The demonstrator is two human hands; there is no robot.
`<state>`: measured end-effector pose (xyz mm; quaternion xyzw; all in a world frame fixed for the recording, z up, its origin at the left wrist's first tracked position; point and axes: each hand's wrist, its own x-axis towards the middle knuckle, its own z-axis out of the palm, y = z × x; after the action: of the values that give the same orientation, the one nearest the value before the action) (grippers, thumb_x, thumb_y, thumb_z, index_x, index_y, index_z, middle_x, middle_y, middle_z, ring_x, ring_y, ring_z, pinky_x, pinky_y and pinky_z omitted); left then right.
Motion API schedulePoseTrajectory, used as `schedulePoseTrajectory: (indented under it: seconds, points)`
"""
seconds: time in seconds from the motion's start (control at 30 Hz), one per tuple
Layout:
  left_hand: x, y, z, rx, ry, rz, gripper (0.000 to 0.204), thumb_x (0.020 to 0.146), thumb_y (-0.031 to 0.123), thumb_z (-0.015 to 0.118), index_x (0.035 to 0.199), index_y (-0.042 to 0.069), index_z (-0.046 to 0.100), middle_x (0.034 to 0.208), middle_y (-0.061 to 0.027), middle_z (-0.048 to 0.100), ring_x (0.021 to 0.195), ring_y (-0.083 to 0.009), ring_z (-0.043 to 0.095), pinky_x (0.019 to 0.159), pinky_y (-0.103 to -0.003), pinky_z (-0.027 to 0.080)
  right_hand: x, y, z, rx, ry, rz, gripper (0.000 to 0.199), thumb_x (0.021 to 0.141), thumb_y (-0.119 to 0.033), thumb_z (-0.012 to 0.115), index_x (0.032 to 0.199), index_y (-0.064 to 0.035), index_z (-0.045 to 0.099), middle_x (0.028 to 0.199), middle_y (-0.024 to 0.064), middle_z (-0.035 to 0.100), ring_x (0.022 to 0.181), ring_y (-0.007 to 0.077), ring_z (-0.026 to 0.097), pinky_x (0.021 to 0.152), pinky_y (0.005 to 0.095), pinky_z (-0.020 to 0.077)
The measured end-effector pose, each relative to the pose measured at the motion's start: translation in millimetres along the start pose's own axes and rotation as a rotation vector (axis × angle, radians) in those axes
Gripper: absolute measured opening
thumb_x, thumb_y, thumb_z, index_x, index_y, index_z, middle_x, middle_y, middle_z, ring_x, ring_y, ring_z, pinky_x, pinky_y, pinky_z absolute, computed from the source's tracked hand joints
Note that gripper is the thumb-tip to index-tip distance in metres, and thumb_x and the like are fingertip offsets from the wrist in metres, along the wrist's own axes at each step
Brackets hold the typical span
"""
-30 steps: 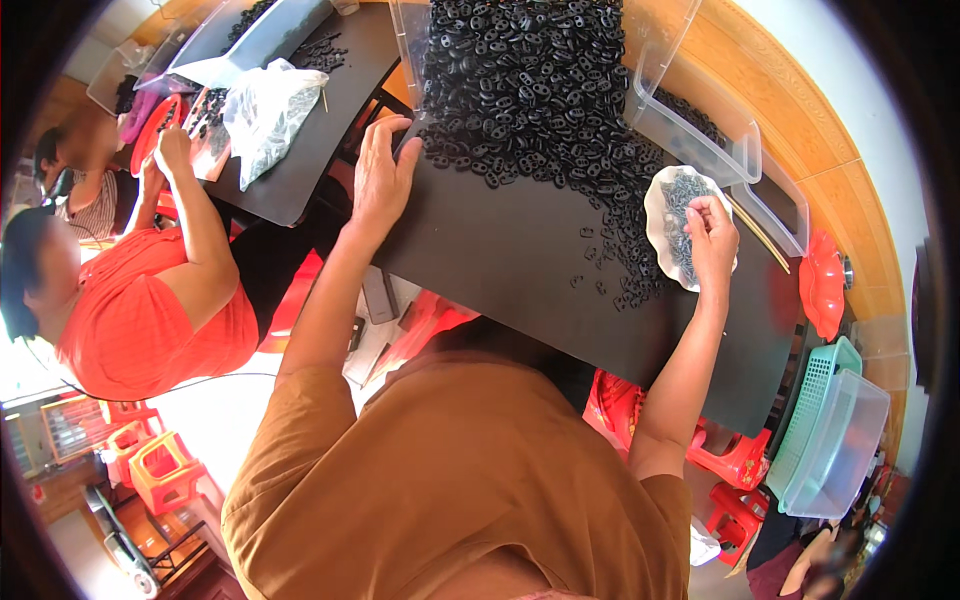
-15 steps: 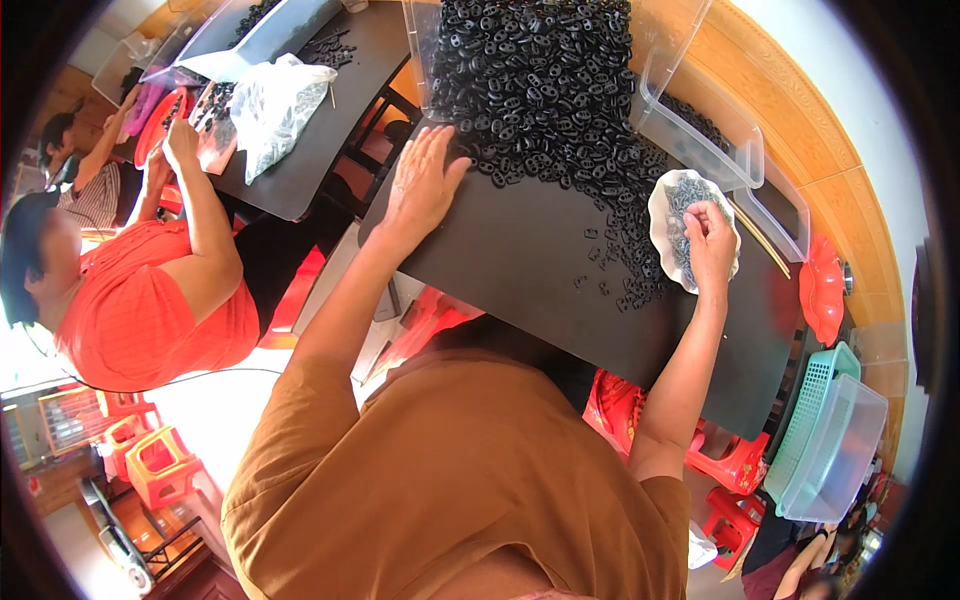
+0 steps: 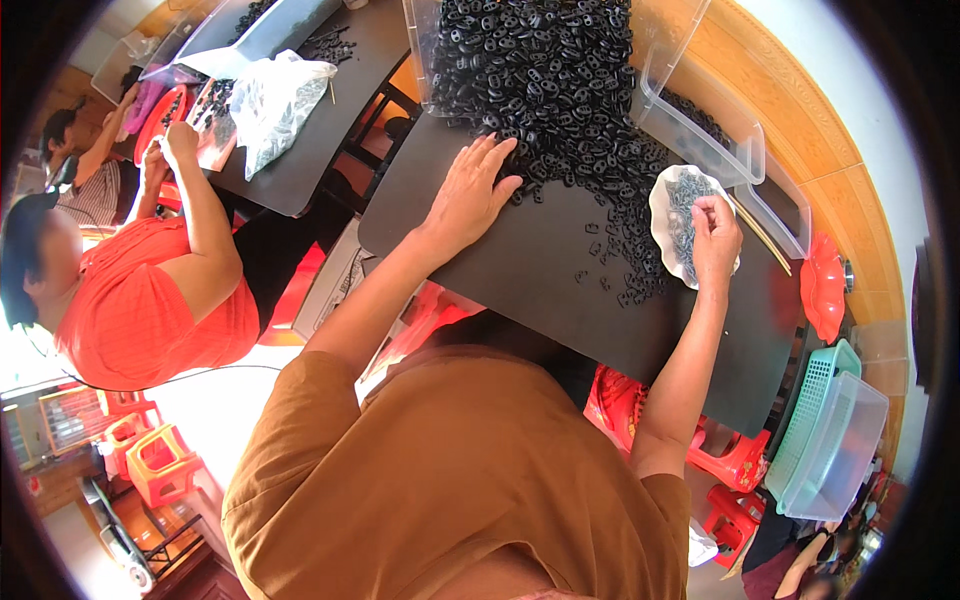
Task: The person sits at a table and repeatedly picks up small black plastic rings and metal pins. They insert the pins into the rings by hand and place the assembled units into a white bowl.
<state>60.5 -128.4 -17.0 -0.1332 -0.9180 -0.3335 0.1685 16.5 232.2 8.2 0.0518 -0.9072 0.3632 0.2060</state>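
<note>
A large heap of small black two-holed plastic pieces (image 3: 540, 80) spills from a clear bin onto the dark table. My left hand (image 3: 468, 195) lies nearly flat at the heap's near left edge, its fingers stretched out and the thumb apart, touching the pieces. A white scalloped bowl (image 3: 660, 215) to the right holds many tiny greyish pieces (image 3: 687, 192). My right hand (image 3: 716, 240) is over this bowl with its fingers pinched together; what is between the fingertips is too small to make out.
Clear plastic bins (image 3: 700, 135) stand along the wall, with wooden sticks (image 3: 762, 235) beside the bowl. A red scalloped dish (image 3: 822, 288) and a green basket (image 3: 808, 425) are on the right. At the left table, a person in red (image 3: 150, 300) works near a white plastic bag (image 3: 280, 110).
My left hand has slid to the right along the heap's near edge, and some black pieces there have shifted. My right hand stays over the bowl, its fingers slightly moved.
</note>
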Motion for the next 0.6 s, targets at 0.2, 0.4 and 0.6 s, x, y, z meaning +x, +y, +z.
schedulePoseTrajectory:
  seconds: [0.2, 0.4, 0.6]
  points:
    - [12, -8, -24, -0.159, 0.09, 0.01, 0.026, 0.09, 0.012, 0.064, 0.115, 0.003, 0.066, 0.12, -0.0176, 0.065, 0.113, -0.0333, 0.062, 0.095, -0.038, 0.048, 0, 8, 3, 0.152, -0.022, 0.095, 0.008, 0.086, 0.001, 0.065, 0.093, -0.0029, 0.065, 0.078, 0.0016, 0.065, 0.069, 0.0089, 0.06, 0.067, 0.0249, 0.0486]
    - [32, 23, -26, -0.235, 0.14, 0.122, 0.016, 0.084, 0.005, 0.07, 0.1, 0.002, 0.071, 0.104, -0.0127, 0.069, 0.094, -0.0261, 0.067, 0.084, -0.034, 0.052, 1, 2, 0, 0.478, -0.07, 0.163, 0.006, 0.089, -0.002, 0.066, 0.094, -0.0028, 0.066, 0.08, -0.0024, 0.065, 0.072, 0.0061, 0.059, 0.068, 0.0218, 0.0467]
    - [64, 107, 55, -0.62, -0.091, 0.237, 0.027, 0.083, 0.008, 0.072, 0.108, -0.001, 0.068, 0.093, -0.0159, 0.07, 0.081, -0.024, 0.071, 0.073, -0.033, 0.056, -4, -13, 4, 0.685, -0.209, 0.107, 0.007, 0.088, 0.001, 0.066, 0.094, -0.003, 0.067, 0.085, -0.0016, 0.062, 0.074, 0.005, 0.057, 0.066, 0.0214, 0.0454]
